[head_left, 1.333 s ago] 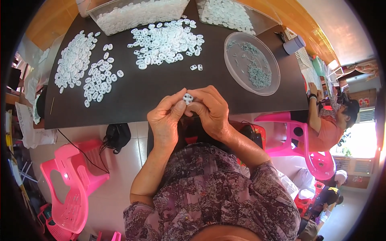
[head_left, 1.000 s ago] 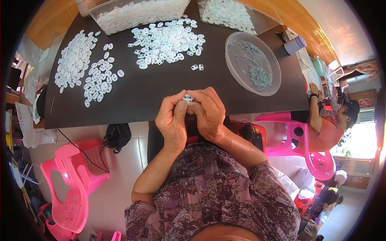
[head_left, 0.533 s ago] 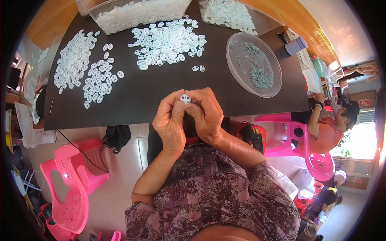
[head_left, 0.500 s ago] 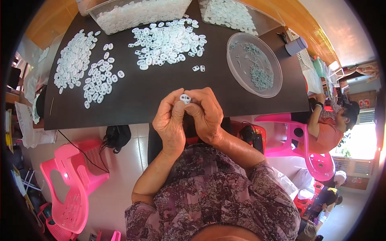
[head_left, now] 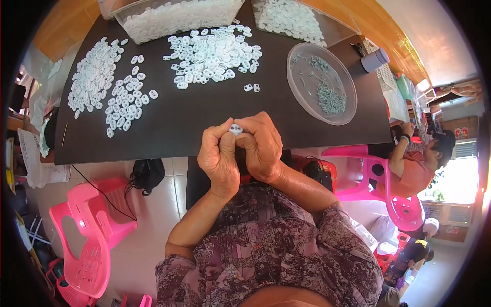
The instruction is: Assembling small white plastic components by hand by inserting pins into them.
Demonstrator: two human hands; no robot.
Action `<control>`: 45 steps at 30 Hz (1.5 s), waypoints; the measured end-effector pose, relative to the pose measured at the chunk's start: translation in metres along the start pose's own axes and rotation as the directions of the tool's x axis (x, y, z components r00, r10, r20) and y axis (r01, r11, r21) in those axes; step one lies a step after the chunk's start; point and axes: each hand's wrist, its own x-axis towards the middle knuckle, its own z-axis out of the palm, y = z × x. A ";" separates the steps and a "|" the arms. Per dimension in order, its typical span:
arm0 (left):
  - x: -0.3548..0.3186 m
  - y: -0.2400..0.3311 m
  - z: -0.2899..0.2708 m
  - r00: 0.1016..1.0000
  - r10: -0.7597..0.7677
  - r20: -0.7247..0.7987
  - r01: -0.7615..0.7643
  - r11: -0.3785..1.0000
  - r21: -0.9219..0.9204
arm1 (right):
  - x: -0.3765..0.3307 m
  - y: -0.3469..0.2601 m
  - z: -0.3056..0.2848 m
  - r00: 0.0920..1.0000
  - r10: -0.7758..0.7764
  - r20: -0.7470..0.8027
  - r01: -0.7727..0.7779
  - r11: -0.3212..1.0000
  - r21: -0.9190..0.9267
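Note:
Close to the table's front edge, my left hand [head_left: 220, 158] and my right hand [head_left: 261, 146] meet fingertip to fingertip. Between them they pinch a small white oval plastic piece with two holes [head_left: 236, 129]. Its lower part is hidden by my thumbs. Beyond my hands lies a large heap of similar white pieces [head_left: 209, 53], with two single pieces [head_left: 252, 88] apart at its near right. Further left are a second heap [head_left: 93, 74] and a looser group of ovals [head_left: 125, 105].
A round clear tray [head_left: 319, 121] at the right holds thin grey-green bits, too small to name. Two clear bins [head_left: 130, 30] [head_left: 340, 35] of white pieces stand at the back. A grey-lilac cylinder [head_left: 375, 60] is at far right. Pink chairs [head_left: 94, 230] flank me; another person [head_left: 417, 163] sits right.
My left hand has shifted slightly right and down, its fingers closing further over the white piece. Less of the piece shows now. The heaps and tray look unaltered.

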 end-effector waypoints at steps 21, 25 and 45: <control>0.025 0.002 0.000 0.997 -0.043 0.062 0.026 0.965 0.259 | 0.047 0.027 -0.039 0.994 0.055 0.099 -0.034 0.979 -0.199; 0.029 -0.002 -0.008 0.985 -0.160 0.067 0.149 0.977 0.151 | 0.124 0.071 -0.069 0.977 0.163 -0.137 -0.197 0.936 -0.292; 0.097 -0.036 0.031 0.824 0.049 0.565 -0.553 0.292 0.781 | 0.110 0.088 -0.090 0.973 -0.019 0.229 0.122 0.889 -0.441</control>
